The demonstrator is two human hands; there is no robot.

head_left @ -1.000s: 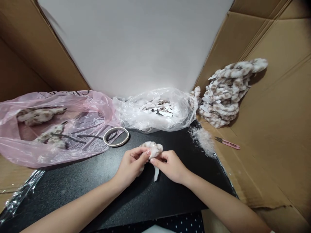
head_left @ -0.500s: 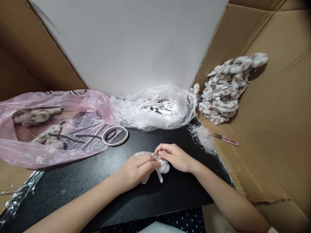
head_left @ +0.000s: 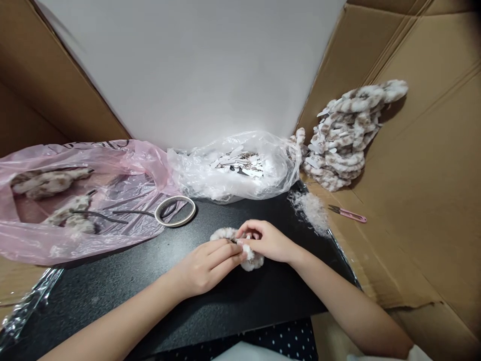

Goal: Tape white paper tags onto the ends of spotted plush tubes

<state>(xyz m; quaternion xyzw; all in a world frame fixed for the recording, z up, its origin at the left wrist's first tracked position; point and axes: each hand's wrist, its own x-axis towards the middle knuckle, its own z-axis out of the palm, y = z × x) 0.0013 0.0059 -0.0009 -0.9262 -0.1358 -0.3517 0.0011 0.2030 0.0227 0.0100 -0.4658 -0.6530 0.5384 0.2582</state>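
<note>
A fluffy white-and-brown plush band (head_left: 256, 262), bent round on itself, lies on the black tabletop (head_left: 180, 311) with both hands over it. My left hand (head_left: 210, 264) pinches it from the left, the fingers pressed together. From the right, my right hand (head_left: 268, 241) grips the same band, thumb and forefinger closed near the left fingertips. What exactly sits between the fingertips is hidden. Behind the hands, a roll of tape (head_left: 175, 224) lies on its side, touching the edge of a pink plastic bag (head_left: 112, 245).
More plush pieces and dark rods lie in the pink bag. Beside it, a clear bag (head_left: 205, 183) holds many white tags. Thread snips (head_left: 347, 213), fluff scraps (head_left: 310, 213) and a heap of plush bands (head_left: 345, 140) are at right. Cardboard walls (head_left: 424, 165) flank the table.
White tag-like strips that stuck out below my left hand are out of sight now. Both hands stay on the plush band, with small finger shifts. The view has moved slightly.
</note>
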